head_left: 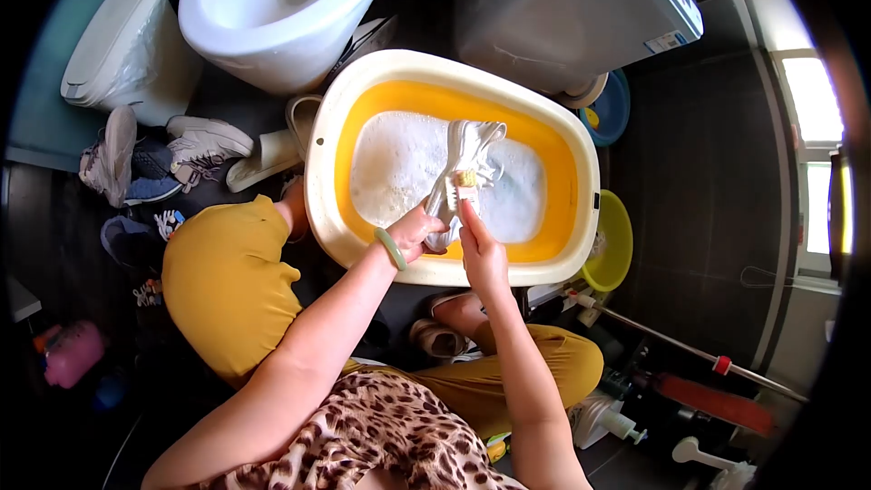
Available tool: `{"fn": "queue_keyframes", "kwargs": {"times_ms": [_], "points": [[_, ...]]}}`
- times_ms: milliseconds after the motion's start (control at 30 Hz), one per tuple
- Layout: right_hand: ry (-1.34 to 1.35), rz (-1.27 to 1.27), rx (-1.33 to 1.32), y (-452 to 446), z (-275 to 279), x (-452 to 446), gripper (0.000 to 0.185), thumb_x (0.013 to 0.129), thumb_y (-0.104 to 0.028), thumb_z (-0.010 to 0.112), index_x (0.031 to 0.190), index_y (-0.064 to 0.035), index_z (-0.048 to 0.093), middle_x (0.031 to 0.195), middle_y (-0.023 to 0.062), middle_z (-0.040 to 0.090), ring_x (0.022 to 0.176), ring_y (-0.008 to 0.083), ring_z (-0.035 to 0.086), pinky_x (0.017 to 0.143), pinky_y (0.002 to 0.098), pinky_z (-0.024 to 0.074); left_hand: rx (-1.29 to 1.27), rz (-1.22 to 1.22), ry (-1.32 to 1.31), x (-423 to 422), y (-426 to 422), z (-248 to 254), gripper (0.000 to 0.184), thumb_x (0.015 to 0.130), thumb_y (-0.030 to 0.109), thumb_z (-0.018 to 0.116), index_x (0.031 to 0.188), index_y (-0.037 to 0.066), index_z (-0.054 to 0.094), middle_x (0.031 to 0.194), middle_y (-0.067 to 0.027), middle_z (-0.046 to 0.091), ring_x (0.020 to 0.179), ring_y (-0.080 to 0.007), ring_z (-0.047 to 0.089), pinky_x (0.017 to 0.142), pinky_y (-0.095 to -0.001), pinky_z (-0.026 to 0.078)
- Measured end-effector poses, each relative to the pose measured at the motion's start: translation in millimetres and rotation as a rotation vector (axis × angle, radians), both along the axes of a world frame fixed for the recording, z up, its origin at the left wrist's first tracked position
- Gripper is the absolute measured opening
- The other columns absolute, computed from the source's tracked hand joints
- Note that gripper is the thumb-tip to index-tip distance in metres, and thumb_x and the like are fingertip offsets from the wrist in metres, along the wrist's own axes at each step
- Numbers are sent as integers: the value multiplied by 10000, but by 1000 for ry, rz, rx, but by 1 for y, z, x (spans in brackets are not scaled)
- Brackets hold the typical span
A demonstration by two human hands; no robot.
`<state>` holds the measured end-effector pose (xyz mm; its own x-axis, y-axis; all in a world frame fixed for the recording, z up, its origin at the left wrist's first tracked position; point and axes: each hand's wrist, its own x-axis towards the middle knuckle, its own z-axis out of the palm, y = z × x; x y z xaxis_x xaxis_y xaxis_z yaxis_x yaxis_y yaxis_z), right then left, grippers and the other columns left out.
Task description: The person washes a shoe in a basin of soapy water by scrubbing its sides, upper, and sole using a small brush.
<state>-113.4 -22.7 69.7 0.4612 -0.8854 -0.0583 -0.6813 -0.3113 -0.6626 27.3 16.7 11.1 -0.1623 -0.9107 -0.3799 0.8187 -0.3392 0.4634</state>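
Note:
My left hand (pixel 419 231), with a green bangle at the wrist, grips a white sneaker (pixel 461 150) by its lower end. The sneaker is held tilted above soapy water (pixel 395 163) in a large basin (pixel 328 127), yellow inside with a cream rim. In my right hand (pixel 483 249) is a small scrub brush (pixel 466 181), its handle mostly hidden by my fingers. The brush head lies against the sneaker's side, near the laces. White foam covers much of the water on both sides of the sneaker.
Several other shoes (pixel 204 145) lie on the dark floor to the left. Behind the basin stand a toilet (pixel 272 27), a white bin (pixel 136 54) and a grey appliance (pixel 562 18). A lime-green basin (pixel 612 240) and a blue basin (pixel 610 109) are at the right.

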Motion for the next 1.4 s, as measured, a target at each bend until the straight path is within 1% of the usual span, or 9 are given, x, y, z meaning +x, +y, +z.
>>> {"fn": "queue_keyframes", "kwargs": {"times_ms": [267, 367, 667, 733, 767, 867, 967, 1167, 1400], "points": [[330, -142, 53, -81, 2, 37, 331, 927, -303, 480, 1246, -242, 542, 982, 216, 623, 937, 348, 613, 796, 383, 473, -17, -82, 2, 0, 3, 9, 526, 773, 11, 513, 1280, 104, 408, 1012, -72, 595, 877, -199, 622, 648, -349, 517], [-38, -35, 56, -34, -10, 13, 362, 911, -173, 535, 1272, -154, 530, 886, 128, 676, 794, 195, 618, 717, 297, 465, 0, 7, 53, 5, -2, 2, 513, 775, 6, 511, 1269, 102, 413, 1003, -64, 594, 862, -187, 615, 641, -344, 521], [64, -144, 42, -82, -7, 36, 341, 917, -320, 488, 1246, -247, 539, 943, 208, 629, 905, 333, 627, 770, 372, 466, 30, -34, 65, -1, 2, 9, 528, 780, 31, 542, 1279, 115, 392, 1061, -90, 579, 884, -236, 629, 627, -355, 534], [-244, -375, 496, -97, 7, 40, 540, 874, -212, 578, 1377, -144, 392, 694, 66, 621, 495, 139, 543, 418, 267, 399, -3, -6, 112, 1, 0, 12, 545, 780, 26, 548, 1292, 113, 383, 1076, -92, 575, 915, -244, 619, 655, -360, 539], [-238, -369, 494, -100, 13, 38, 540, 874, -212, 578, 1377, -144, 392, 694, 66, 621, 495, 139, 543, 418, 267, 399, -14, 10, 118, 0, -2, 7, 565, 776, 19, 554, 1301, 116, 371, 1092, -93, 568, 941, -247, 611, 671, -363, 541], [-379, -356, 495, -100, 22, 32, 553, 836, -156, 620, 1333, -43, 405, 619, -7, 525, 420, 37, 387, 340, 203, 263, -11, -3, 114, 0, 1, 8, 607, 771, 11, 568, 1323, 121, 341, 1133, -92, 542, 984, -241, 587, 698, -370, 542], [-220, -249, 528, -109, 27, 38, 190, 819, -144, 635, 937, -38, 529, 536, -37, 433, 391, 30, 337, 345, 202, 252, -40, -20, 35, -5, 4, 7, 649, 771, 12, 581, 1346, 123, 304, 1171, -87, 508, 999, -224, 563, 705, -369, 541], [-145, -310, 536, -108, 17, 34, 175, 798, -162, 636, 861, -27, 543, 543, -10, 474, 362, 61, 359, 321, 232, 261, -8, -43, -59, -13, 9, -1, 699, 753, -10, 593, 1363, 124, 279, 1181, -69, 482, 996, -215, 533, 685, -363, 537], [-564, -376, 752, -104, 25, 26, 83, 826, -98, 563, 805, -68, 488, 509, -60, 358, 359, 31, 278, 316, 213, 219, -81, 23, 158, -9, 6, 1, 787, 773, 217, 707, 1405, 129, 246, 1300, -43, 432, 1195, -167, 425, 990, -338, 378]]}}
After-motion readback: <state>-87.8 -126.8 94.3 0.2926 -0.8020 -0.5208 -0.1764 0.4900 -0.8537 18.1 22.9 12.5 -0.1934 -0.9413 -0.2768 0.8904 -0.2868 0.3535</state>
